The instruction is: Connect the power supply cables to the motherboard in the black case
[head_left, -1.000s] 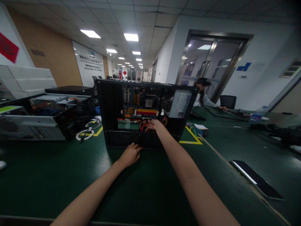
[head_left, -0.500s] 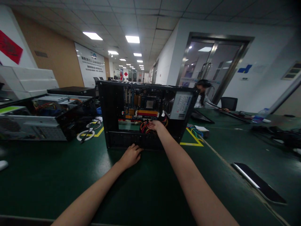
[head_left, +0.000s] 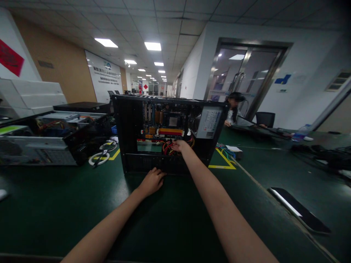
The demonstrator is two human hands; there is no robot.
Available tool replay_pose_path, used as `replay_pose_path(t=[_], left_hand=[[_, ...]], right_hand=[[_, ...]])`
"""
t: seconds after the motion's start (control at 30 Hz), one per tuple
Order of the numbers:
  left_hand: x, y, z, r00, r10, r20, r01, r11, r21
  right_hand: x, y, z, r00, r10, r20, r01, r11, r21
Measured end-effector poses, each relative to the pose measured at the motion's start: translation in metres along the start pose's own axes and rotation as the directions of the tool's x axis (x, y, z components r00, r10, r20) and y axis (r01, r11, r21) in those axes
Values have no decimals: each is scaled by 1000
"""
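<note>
An open black computer case (head_left: 128, 120) stands upright on the green table (head_left: 55, 204), its motherboard (head_left: 164, 122) and grey power supply (head_left: 210, 122) facing me. My right hand (head_left: 179, 146) reaches inside the case, fingers closed on a bundle of red and yellow cables (head_left: 166, 148). My left hand (head_left: 152, 180) rests on the table against the case's lower front edge, fingers curled down with nothing in them.
Another opened computer case (head_left: 41, 140) lies at the left, with white cable coils (head_left: 100, 157) beside it. A black side panel (head_left: 298, 213) lies flat at the right. A seated person (head_left: 233, 109) works at the far right. Yellow tape marks (head_left: 223, 162) cross the table.
Both hands stay almost where they were. The view has shifted slightly, and the seated person at the back has moved a flat panel in front of them.
</note>
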State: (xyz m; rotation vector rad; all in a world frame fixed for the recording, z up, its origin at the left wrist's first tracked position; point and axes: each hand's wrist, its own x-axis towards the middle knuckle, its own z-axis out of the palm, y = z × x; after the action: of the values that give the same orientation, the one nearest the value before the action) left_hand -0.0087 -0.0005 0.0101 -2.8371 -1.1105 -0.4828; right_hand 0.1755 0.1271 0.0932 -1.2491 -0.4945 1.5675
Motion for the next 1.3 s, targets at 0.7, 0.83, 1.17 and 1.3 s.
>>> replay_pose_path(t=[0.7, 0.83, 1.17, 1.3], left_hand=[[0, 2, 0, 1000, -6, -4, 6, 1000, -18], [0, 2, 0, 1000, -11, 3, 11, 1000, -23], [0, -1, 2, 1000, -4, 2, 4, 1000, -17], [0, -1, 3, 1000, -2, 4, 2, 1000, -26]], right_hand=[[-13, 3, -4, 997, 28, 77, -16, 988, -153], [-12, 3, -5, 997, 26, 67, -14, 985, -175], [-15, 3, -5, 997, 16, 74, -1, 979, -205], [-18, 3, -5, 997, 24, 77, -9, 981, -196]])
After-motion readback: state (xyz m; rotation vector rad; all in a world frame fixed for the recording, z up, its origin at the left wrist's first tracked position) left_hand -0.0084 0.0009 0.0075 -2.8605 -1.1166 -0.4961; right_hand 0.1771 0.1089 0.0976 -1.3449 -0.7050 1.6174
